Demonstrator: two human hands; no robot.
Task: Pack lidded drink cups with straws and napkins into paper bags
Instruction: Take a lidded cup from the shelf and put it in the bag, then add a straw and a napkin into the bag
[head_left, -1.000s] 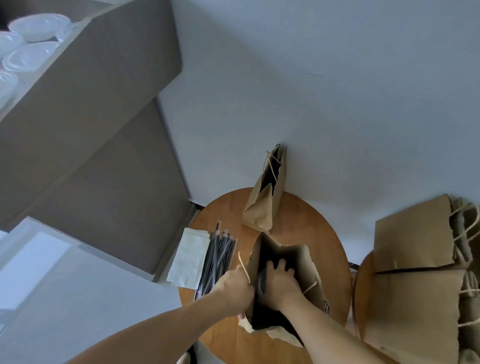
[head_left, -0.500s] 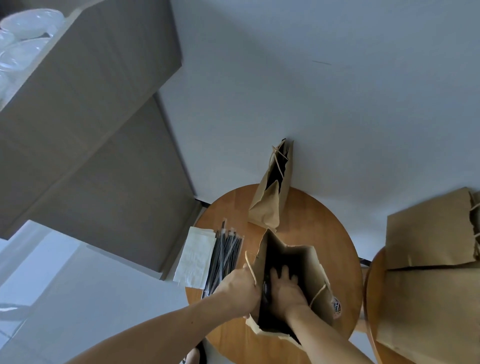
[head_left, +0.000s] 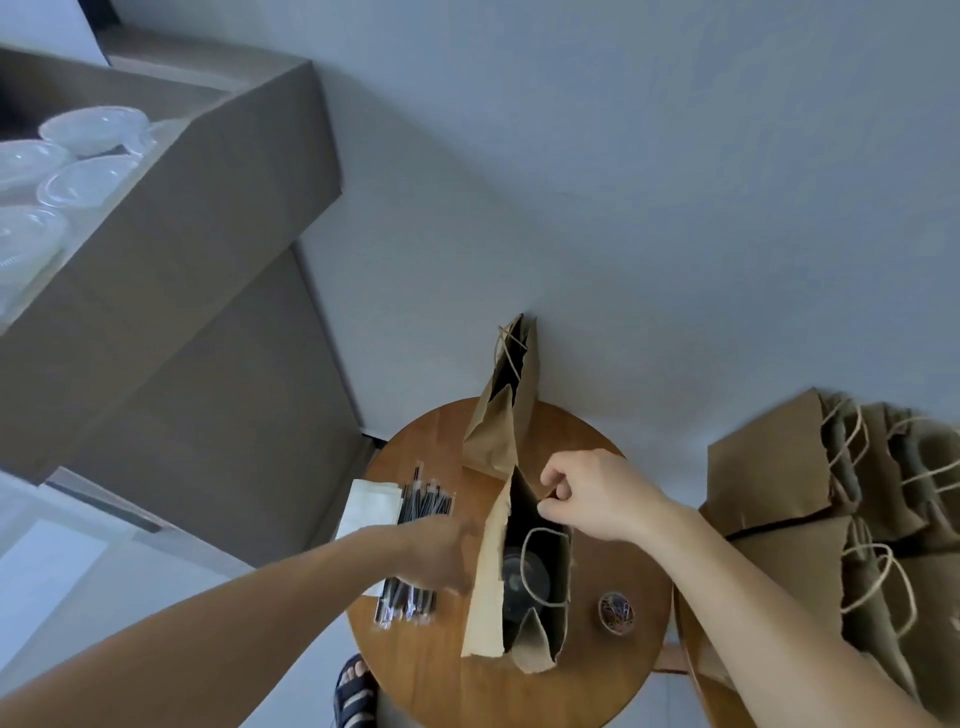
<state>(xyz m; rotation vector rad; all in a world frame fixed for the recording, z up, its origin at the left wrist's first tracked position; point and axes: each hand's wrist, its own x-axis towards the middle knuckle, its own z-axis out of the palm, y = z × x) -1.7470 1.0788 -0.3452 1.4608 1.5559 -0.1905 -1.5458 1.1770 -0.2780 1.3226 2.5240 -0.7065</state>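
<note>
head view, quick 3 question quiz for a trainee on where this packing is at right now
1. True or false: the open brown paper bag on the round wooden table already holds a dark lidded drink cup.
2. Pick one. The right hand: A pinches the bag's rim; B lies flat on the table; C hangs idle off the table.
3. Fill in: the left hand is over the bundle of black wrapped ____.

Key: 1 true; 2 A; 3 black wrapped straws.
</note>
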